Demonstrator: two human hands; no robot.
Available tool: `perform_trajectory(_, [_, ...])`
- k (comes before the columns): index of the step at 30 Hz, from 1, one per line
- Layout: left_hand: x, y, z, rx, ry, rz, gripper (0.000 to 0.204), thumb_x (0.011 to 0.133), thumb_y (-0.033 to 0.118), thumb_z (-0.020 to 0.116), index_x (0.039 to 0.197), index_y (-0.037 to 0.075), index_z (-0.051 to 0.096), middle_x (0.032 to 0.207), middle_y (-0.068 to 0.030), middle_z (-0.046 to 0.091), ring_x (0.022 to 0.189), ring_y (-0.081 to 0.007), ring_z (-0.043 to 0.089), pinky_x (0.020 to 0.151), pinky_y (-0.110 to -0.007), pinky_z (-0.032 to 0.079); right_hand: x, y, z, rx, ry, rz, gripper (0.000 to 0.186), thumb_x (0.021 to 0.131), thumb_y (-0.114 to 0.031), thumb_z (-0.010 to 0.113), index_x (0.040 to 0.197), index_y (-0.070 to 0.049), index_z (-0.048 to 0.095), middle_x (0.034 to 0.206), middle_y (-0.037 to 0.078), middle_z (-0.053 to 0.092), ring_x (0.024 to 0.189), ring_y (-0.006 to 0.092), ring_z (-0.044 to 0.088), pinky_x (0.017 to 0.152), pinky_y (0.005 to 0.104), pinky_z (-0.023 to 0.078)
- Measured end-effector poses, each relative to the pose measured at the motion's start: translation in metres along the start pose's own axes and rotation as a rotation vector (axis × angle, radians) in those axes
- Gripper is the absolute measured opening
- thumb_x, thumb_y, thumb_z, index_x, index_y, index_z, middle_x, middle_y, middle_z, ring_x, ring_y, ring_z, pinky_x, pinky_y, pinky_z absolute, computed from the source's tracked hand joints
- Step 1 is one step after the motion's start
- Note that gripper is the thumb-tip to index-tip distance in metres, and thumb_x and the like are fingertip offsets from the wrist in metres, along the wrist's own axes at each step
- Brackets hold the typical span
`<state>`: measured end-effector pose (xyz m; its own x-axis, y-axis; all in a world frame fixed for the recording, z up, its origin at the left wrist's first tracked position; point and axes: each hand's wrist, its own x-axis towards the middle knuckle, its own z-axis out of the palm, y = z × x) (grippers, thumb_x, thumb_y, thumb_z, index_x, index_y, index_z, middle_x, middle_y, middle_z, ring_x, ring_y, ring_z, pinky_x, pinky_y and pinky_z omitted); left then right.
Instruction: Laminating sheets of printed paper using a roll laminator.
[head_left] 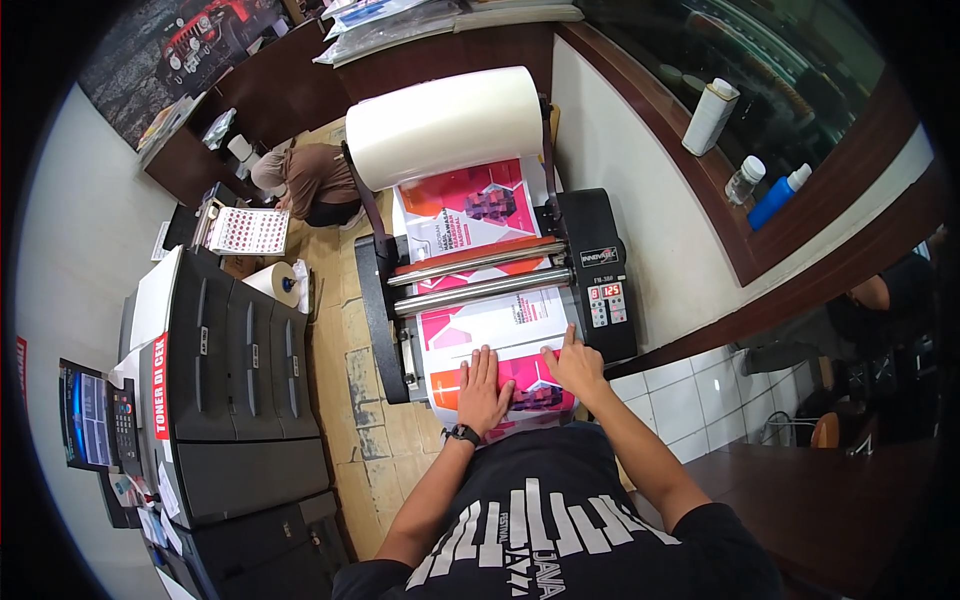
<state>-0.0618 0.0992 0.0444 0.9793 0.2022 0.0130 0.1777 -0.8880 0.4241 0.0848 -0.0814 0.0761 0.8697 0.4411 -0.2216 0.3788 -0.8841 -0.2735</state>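
A roll laminator (597, 240) stands before me with a wide white roll of film (445, 125) at its top and shiny metal rollers (480, 292) across its middle. Pink, orange and white printed sheets (545, 310) run through it from the far side toward me. My left hand (484, 392) lies flat, fingers spread, on the nearest printed sheet (445, 405). At that sheet's right edge rests my right hand (576, 366); its index finger is stretched forward beside the laminator's body and its thumb touches the print. No held object shows in either hand.
A large dark printer (250, 390) stands at left, with a screen (88, 415) beside it. Another person (320, 180) crouches at the far left near a sheet of red-dotted prints (250, 231). Bottles, including a blue spray bottle (775, 200), line the window ledge at right.
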Motion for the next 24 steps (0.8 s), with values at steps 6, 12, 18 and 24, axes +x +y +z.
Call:
perform_trajectory(6, [0.004, -0.002, 0.004, 0.019, 0.032, 0.009, 0.075, 0.103, 0.046, 0.050, 0.157, -0.002, 0.032, 0.166, -0.0209, 0.027, 0.157, -0.0338, 0.020, 0.127, -0.050, 0.012, 0.003, -0.005, 0.000, -0.029, -0.024, -0.003, 0.095, 0.098, -0.060, 0.048, 0.148, 0.019, 0.032, 0.073, 0.024, 0.072, 0.067, 0.0389, 0.073, 0.062, 0.0497, 0.059])
perform_trajectory(12, [0.008, -0.003, 0.003, 0.033, 0.011, -0.001, 0.075, 0.103, 0.047, 0.048, 0.157, -0.002, 0.032, 0.167, -0.0204, 0.027, 0.157, -0.0338, 0.020, 0.127, -0.050, 0.012, -0.001, 0.003, -0.005, -0.075, -0.079, -0.025, 0.096, 0.099, -0.058, 0.049, 0.151, 0.019, 0.026, 0.076, 0.021, 0.073, 0.067, 0.0366, 0.073, 0.061, 0.0496, 0.058])
perform_trajectory(18, [0.011, -0.004, 0.004, 0.052, 0.048, 0.010, 0.074, 0.103, 0.047, 0.046, 0.156, -0.003, 0.034, 0.165, -0.0210, 0.030, 0.156, -0.0335, 0.022, 0.127, -0.050, 0.013, -0.024, 0.004, -0.010, -0.021, -0.099, 0.046, 0.091, 0.098, -0.053, 0.055, 0.151, 0.017, 0.030, 0.085, 0.025, 0.073, 0.074, 0.0392, 0.073, 0.066, 0.0492, 0.059])
perform_trajectory(24, [0.017, -0.006, 0.004, 0.046, 0.042, 0.003, 0.074, 0.103, 0.048, 0.046, 0.156, -0.002, 0.034, 0.166, -0.0205, 0.028, 0.156, -0.0333, 0.021, 0.127, -0.050, 0.012, -0.030, 0.004, 0.004, 0.114, 0.255, -0.288, 0.074, 0.095, -0.038, 0.064, 0.147, 0.008, 0.040, 0.138, 0.028, 0.056, 0.094, 0.0418, 0.071, 0.077, 0.0479, 0.059])
